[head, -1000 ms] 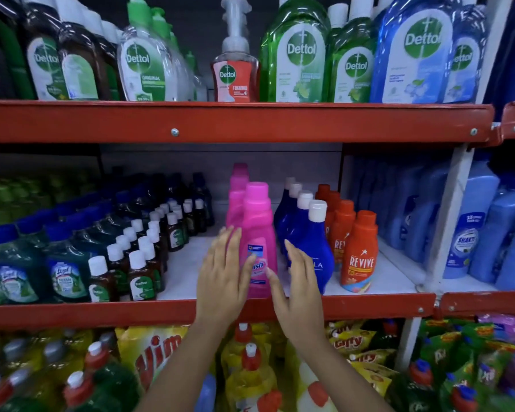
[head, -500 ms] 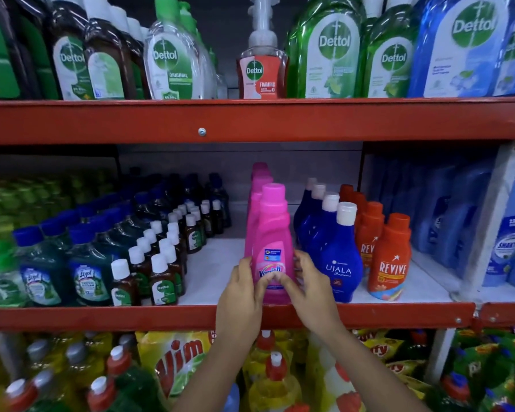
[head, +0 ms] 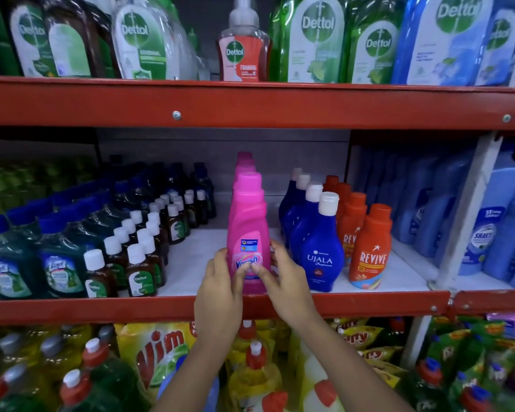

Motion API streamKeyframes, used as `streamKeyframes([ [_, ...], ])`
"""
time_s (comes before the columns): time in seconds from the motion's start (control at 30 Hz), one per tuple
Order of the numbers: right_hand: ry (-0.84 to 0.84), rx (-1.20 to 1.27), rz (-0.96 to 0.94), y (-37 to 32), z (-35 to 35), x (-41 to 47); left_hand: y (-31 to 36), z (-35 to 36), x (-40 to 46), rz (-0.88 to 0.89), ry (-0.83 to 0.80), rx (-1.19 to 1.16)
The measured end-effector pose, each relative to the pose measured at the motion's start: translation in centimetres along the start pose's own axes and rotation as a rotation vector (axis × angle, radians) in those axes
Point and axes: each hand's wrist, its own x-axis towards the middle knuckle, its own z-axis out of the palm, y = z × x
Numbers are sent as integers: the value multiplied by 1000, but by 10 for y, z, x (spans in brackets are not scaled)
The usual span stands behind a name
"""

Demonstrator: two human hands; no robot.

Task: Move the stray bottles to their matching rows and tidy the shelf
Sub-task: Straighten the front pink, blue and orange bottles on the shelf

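Shop shelf (head: 369, 304), red-edged, middle tier. Item: pink Vanish bottle (head: 248, 233), upright at front of pink row, beside blue Ujala bottles (head: 321, 251). Left hand (head: 220, 281) and right hand (head: 283, 278) clasp its lower label. Likely rigid plastic, liquid-heavy, smooth; best gripped at waist.
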Motion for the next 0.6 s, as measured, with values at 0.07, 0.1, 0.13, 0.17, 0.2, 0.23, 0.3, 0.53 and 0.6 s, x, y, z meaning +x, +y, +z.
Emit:
streamKeyframes([
  [0.07,52,-7,3,-1,-8,-10,11,4,-6,16,92,-9],
  [0.1,133,-23,-11,0,-14,-17,19,6,-9,29,146,-19],
  [0.13,234,-39,-46,1,-22,-24,29,9,-12,43,191,-33],
  [0.17,334,-55,-91,3,-32,-30,39,14,-15,58,218,-52],
  [0.2,416,-72,-130,7,-43,-36,50,20,-17,77,222,-68],
  [0.23,469,-96,-147,12,-54,-38,59,27,-18,100,204,-79],
  [0.3,489,-125,-122,22,-72,-36,75,43,-17,141,121,-99],
  [0.53,279,-117,-52,42,-90,-21,79,84,4,-61,-222,-329],
  [0.6,263,-105,-51,45,-94,-15,77,85,5,-77,-195,-317],
])
